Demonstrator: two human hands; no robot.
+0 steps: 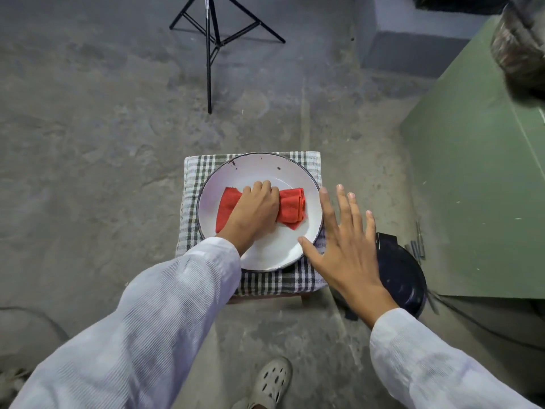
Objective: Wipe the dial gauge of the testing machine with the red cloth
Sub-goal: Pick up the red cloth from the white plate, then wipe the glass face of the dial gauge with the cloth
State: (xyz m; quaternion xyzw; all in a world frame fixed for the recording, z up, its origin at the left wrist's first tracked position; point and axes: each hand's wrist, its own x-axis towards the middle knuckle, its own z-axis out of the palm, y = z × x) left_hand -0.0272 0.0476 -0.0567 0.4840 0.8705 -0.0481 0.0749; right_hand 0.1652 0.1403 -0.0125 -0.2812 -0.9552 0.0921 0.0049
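A folded red cloth (292, 206) lies in a white enamel plate (253, 169) on a stool draped with checked fabric (193, 178). My left hand (253, 211) rests on the middle of the cloth with its fingers curled over it. My right hand (343, 243) hovers flat to the right of the plate, fingers spread, thumb near the plate's rim, holding nothing. The green testing machine (477, 178) stands at the right. Its dial gauge is not in view.
A black tripod (210, 39) stands on the concrete floor beyond the stool. A dark round object (404, 276) sits on the floor by the machine's base, partly under my right hand. My sandalled foot (272, 382) is below the stool.
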